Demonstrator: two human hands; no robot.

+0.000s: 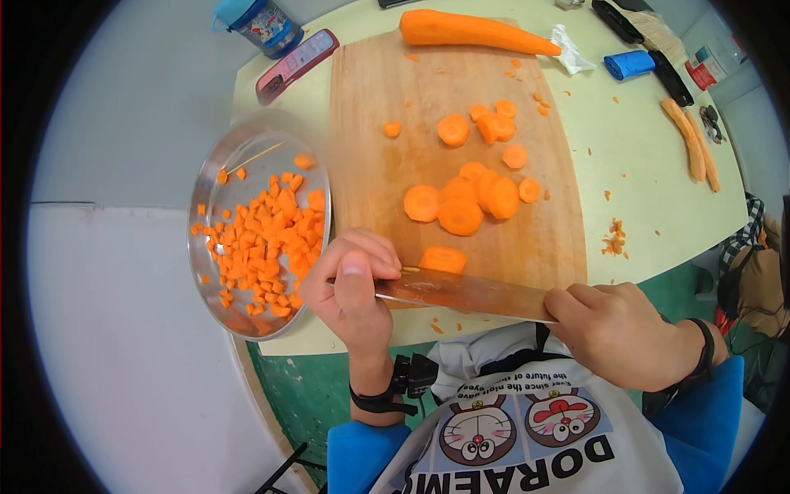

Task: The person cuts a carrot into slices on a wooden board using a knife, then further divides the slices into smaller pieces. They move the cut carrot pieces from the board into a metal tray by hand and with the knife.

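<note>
My right hand (613,329) is wrapped around the handle end of a kitchen knife (469,293). The blade lies crosswise over the near edge of the wooden cutting board (370,99). At the blade's other end, my left hand (354,284) is closed, thumb and fingers pinching the metal. Just beyond the blade sits a thick carrot piece (444,259), partly covered by it. Round carrot slices (461,216) overlap in a pile farther up the board. Other slices (453,130) are scattered behind them.
Left of the board, a steel bowl (196,255) holds diced carrot (267,247) and a thin stick. A whole peeled carrot (477,31) lies across the far board edge. Around it are a phone (298,66), a blue bottle (262,29), a blue roll (629,65) and thin carrots (690,140).
</note>
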